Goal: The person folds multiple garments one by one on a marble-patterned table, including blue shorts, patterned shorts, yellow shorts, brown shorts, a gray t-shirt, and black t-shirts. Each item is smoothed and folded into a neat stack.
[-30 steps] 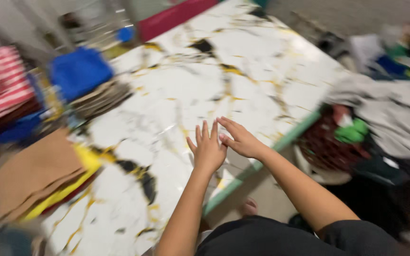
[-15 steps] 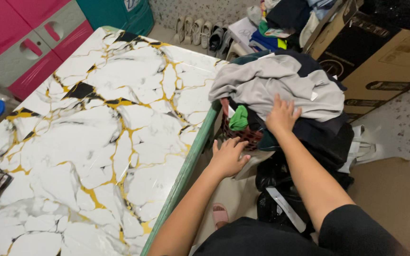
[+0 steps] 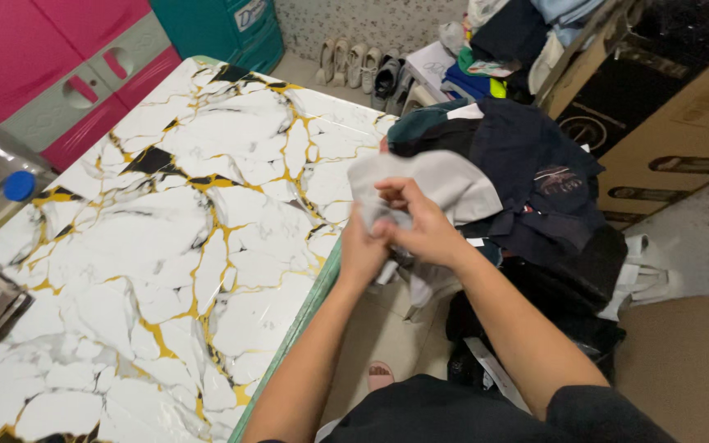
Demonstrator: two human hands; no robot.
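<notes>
Both of my hands hold a light grey garment (image 3: 445,179) just past the right edge of the marble-patterned table (image 3: 166,246). My left hand (image 3: 360,248) grips its lower part from the left. My right hand (image 3: 414,222) is closed on the cloth just beside it, fingers curled. The grey garment is lifted off a heap of dark navy clothes (image 3: 535,180) that lies to the right of the table.
Pink and teal cabinets (image 3: 84,66) stand beyond the table. Several pairs of shoes (image 3: 354,61) line the far wall. Cardboard boxes (image 3: 674,115) stand at right, with more folded clothes (image 3: 486,49) behind the heap. A clear container with a blue cap (image 3: 18,186) sits at left.
My hands left the table, reached right to the clothes heap, and have come together gripping the grey garment, pulling it toward me off the dark pile. The view swung right.
</notes>
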